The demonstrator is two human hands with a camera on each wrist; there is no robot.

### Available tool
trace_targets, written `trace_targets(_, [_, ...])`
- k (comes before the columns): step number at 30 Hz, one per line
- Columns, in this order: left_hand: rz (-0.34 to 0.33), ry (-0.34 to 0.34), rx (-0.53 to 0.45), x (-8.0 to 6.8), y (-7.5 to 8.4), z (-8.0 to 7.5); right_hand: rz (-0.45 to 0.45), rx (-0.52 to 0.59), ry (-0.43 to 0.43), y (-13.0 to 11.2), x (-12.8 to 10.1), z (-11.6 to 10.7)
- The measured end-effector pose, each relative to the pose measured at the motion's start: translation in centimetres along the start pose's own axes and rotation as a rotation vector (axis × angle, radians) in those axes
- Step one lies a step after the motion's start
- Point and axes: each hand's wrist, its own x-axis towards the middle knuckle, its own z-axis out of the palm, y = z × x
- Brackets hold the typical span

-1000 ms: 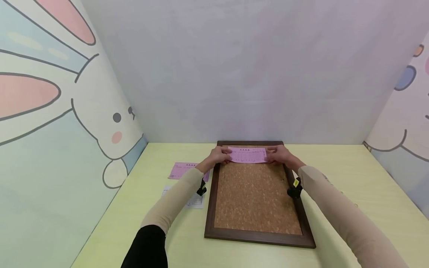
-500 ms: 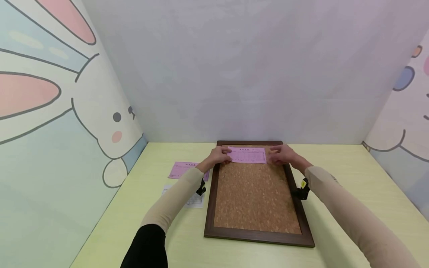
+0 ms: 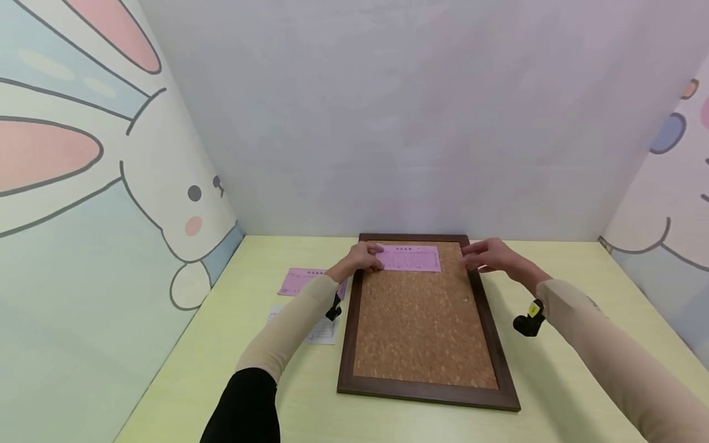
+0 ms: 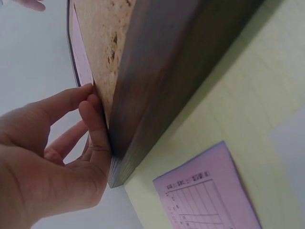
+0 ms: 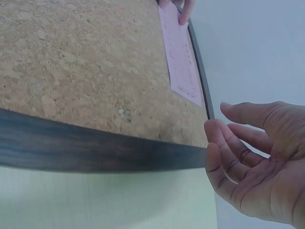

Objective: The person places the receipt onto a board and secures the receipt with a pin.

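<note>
A pink printed slip [image 3: 411, 258] lies across the far end of a cork board [image 3: 421, 332] with a dark wooden frame. My left hand [image 3: 361, 258] reaches over the frame's left side and holds the slip's left end with its thumb and fingers. In the left wrist view, the fingertips [image 4: 89, 89] meet the slip's edge close to the cork. Over the frame's right side, my right hand [image 3: 490, 255] is apart from the slip, its fingers loosely bent and holding nothing. The right wrist view shows its fingers [image 5: 213, 155] by the frame's far right corner.
Left of the board, a second pink slip [image 3: 299, 280] lies on the pale table [image 3: 221, 369]. Nearer, a white printed sheet [image 3: 324, 332] is partly hidden by my left forearm. A plain wall [image 3: 415, 154] rises behind the table, with rabbit-patterned panels at the sides.
My right hand has let go of the slip's right end and drawn off to the right, past the frame's right side. The left hand has stayed at the left end.
</note>
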Motion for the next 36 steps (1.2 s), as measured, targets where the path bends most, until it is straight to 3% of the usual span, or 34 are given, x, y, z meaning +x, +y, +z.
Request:
trace_targets(10, [0.034, -0.007, 0.031, 0.3, 0.0, 0.6, 0.012, -0.042, -0.059, 2.1, -3.4, -2.4])
trace_targets(23, [0.041, -0.026, 0.091, 0.7, -0.1, -0.2, 0.092, -0.15, -0.091, 5.4, -6.8, -5.6])
trace_targets(36, [0.015, -0.028, 0.073, 0.8, -0.3, -0.4, 0.123, -0.272, -0.151, 8.0, -8.8, -6.2])
